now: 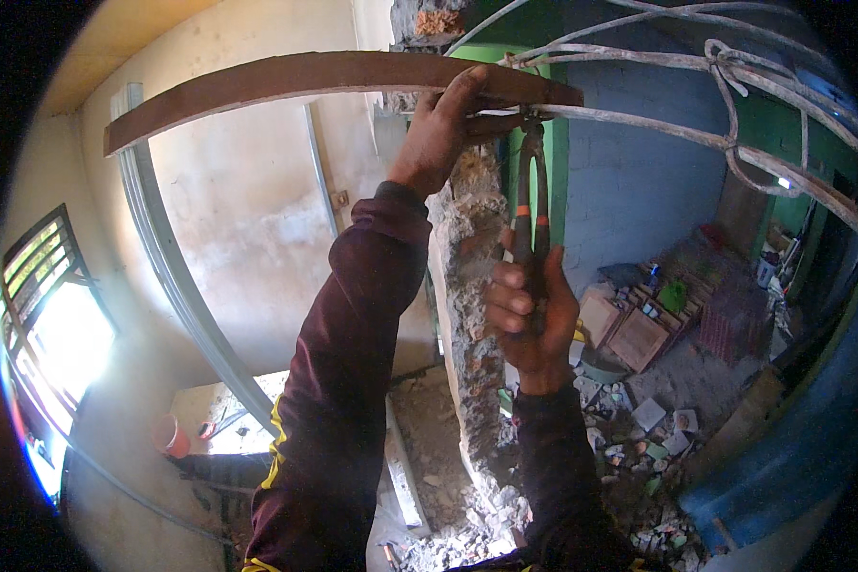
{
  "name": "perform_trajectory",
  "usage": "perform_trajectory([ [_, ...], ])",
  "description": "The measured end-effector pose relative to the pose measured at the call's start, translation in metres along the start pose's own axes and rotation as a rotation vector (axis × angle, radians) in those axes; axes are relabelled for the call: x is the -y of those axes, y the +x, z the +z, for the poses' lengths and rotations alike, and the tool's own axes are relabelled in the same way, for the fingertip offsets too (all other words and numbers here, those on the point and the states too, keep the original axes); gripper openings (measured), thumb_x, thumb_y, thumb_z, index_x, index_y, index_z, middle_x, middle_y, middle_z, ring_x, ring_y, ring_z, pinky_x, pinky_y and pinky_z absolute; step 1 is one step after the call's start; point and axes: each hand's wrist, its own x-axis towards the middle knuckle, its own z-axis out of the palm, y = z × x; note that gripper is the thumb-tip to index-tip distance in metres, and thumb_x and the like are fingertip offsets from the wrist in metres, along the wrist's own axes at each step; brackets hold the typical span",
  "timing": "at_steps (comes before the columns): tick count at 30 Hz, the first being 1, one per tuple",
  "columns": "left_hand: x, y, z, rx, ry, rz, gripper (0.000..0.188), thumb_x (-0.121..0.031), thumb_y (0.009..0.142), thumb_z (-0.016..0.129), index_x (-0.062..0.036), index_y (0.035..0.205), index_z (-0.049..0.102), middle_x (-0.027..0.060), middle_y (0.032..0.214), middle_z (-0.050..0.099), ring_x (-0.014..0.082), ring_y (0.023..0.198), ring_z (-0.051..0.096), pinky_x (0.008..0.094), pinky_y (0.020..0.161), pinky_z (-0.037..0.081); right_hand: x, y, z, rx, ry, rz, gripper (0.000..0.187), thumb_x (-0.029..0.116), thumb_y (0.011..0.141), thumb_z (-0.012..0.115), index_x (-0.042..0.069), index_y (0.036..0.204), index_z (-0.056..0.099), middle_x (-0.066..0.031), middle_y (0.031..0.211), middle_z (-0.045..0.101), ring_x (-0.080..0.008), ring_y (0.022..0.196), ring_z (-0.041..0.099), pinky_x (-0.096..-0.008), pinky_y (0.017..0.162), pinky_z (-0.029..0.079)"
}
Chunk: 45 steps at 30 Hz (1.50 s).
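Observation:
A long brown bar runs across the top, wood or painted metal, I cannot tell which. Near its right end, my left hand reaches up and grips it, thumb side against its face. My right hand, just below and to the right, is closed round the handles of dark pincers with orange bands. Their jaws point up and meet the underside of the bar where grey steel rods come in from the right. What the jaws bite on is too small to make out.
A broken masonry wall edge stands behind my hands, with rubble at its foot. Grey metal channels lean under the bar's left end. At lower left, a red cup stands on a table. Stacked wooden panels lie at right.

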Motion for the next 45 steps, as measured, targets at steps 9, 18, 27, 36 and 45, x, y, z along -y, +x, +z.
perform_trajectory([
  [9, 0.017, 0.004, 0.018, -0.07, -0.069, 0.11, 0.067, -0.051, 0.094, 0.057, 0.0, 0.134, 0.042, 0.0199, 0.124, 0.054, 0.0332, 0.098, 0.067, 0.0428, 0.083, 0.059, -0.002, 0.0, -0.01, 0.204, 0.286, 0.034, 0.061, 0.043, 0.106, 0.033, -0.007, 0.141, 0.036, -0.0157, 0.096, 0.055, -0.0218, 0.073, 0.057, -0.0376, 0.062, 0.05],
  [18, 0.015, 0.002, 0.005, -0.068, 0.071, 0.066, 0.046, -0.034, 0.104, 0.042, -0.0038, 0.138, 0.045, 0.0176, 0.128, 0.058, 0.0288, 0.121, 0.056, 0.0438, 0.098, 0.051, 0.007, -0.011, -0.027, -0.365, -0.736, -0.007, 0.07, 0.024, 0.088, 0.068, 0.007, 0.146, 0.034, -0.0104, 0.096, 0.061, -0.0225, 0.068, 0.064, -0.0372, 0.057, 0.058],
  [27, 0.007, -0.002, 0.01, -0.084, -0.017, 0.135, 0.065, -0.051, 0.098, 0.053, 0.0008, 0.136, 0.048, 0.0141, 0.117, 0.061, 0.0227, 0.104, 0.063, 0.0343, 0.094, 0.051, 0.023, -0.012, 0.004, -0.49, -1.87, -0.638, 0.06, 0.02, 0.079, 0.071, 0.002, 0.132, 0.05, -0.0146, 0.113, 0.062, -0.022, 0.1, 0.06, -0.038, 0.086, 0.052],
  [36, 0.008, 0.0, 0.006, -0.021, -0.024, 0.116, 0.058, -0.047, 0.097, 0.057, 0.0024, 0.127, 0.054, 0.0147, 0.117, 0.064, 0.0232, 0.105, 0.066, 0.0356, 0.09, 0.054, 0.022, -0.017, 0.004, -0.311, -1.067, -0.159, 0.061, 0.035, 0.095, 0.049, -0.007, 0.137, 0.042, -0.0204, 0.113, 0.064, -0.0266, 0.087, 0.068, -0.0406, 0.073, 0.059],
  [45, -0.006, -0.002, -0.002, 0.114, 0.035, 0.03, 0.053, -0.039, 0.098, 0.055, 0.0036, 0.129, 0.054, 0.0163, 0.121, 0.064, 0.0255, 0.108, 0.066, 0.0384, 0.098, 0.051, 0.028, -0.016, 0.013, -0.225, -0.334, 0.01, 0.055, 0.032, 0.096, 0.043, 0.002, 0.142, 0.04, -0.0182, 0.103, 0.064, -0.0291, 0.075, 0.064, -0.0427, 0.066, 0.055],
])
